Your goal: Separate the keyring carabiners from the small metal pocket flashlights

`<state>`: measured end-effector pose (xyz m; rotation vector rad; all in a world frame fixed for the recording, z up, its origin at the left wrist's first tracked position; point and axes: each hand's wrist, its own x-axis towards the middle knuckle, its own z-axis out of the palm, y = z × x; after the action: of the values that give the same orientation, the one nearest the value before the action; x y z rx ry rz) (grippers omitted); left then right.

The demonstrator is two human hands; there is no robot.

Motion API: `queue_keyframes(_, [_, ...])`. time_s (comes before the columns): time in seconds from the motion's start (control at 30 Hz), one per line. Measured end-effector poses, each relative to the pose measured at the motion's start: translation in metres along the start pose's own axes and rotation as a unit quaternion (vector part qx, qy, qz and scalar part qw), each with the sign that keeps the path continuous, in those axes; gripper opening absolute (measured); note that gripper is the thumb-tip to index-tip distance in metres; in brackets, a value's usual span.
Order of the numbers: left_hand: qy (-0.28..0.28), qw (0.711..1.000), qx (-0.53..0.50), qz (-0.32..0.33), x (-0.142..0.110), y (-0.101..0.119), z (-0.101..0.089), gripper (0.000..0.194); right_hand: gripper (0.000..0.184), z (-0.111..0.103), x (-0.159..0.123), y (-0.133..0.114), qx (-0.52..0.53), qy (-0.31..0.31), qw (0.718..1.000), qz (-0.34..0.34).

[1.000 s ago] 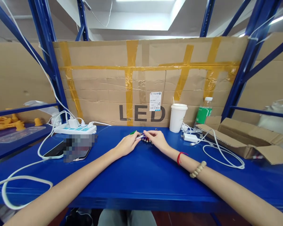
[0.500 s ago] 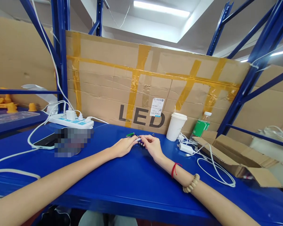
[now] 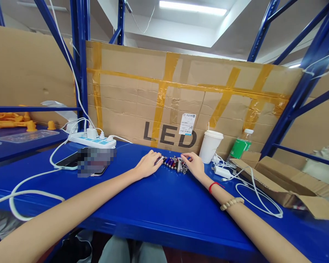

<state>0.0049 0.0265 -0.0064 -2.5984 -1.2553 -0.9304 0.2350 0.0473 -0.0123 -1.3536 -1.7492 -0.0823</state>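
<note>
My left hand rests on the blue tabletop, its fingers closed around a small silver cylinder with one end showing. Between my hands lies a cluster of small metallic cylinders in blue, red and silver, several of them side by side, with small metal fittings at the ends. My right hand is at the right end of this cluster. Its thumb and index finger are bent together by the cluster's edge; whatever sits between the tips is too small to make out.
A white lidded cup with a straw and a green-labelled bottle stand behind my right hand. White cables and an open cardboard box are to the right. Left are a power strip and a phone. A large cardboard panel closes the back.
My hands were together over the silver cylinder. My right hand has moved away to the right, and the cluster shows between them. A green cylinder by my left hand is now hidden. The view has shifted.
</note>
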Motion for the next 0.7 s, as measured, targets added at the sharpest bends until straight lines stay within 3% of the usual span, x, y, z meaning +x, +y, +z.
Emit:
queue_keyframes(0.1, [0.012,1.0,-0.003,0.021,0.0,0.0,-0.001,0.023,0.03,0.004,-0.008,-0.022,0.05,-0.02,0.998,-0.033])
queue_keyframes(0.2, [-0.001,0.998,-0.039,0.044,0.0,0.001,0.0,0.02,0.029,0.01,-0.017,-0.047,0.136,-0.087,0.984,-0.082])
queue_keyframes(0.33, [-0.018,0.995,-0.08,0.061,-0.001,0.002,0.002,0.018,0.027,0.017,-0.025,-0.064,0.162,-0.151,0.964,-0.145])
queue_keyframes(0.5, [-0.02,0.995,-0.097,0.02,-0.002,0.005,0.0,0.026,0.021,0.022,-0.021,-0.054,0.147,-0.103,0.977,-0.118])
queue_keyframes(0.6, [-0.024,0.996,-0.082,-0.031,-0.002,0.006,-0.004,0.035,0.022,0.018,-0.013,-0.038,0.071,-0.069,0.992,-0.08])
queue_keyframes(0.7, [-0.031,0.997,-0.053,-0.04,-0.001,0.005,-0.006,0.035,0.023,0.008,-0.005,-0.018,-0.027,-0.044,0.996,-0.074])
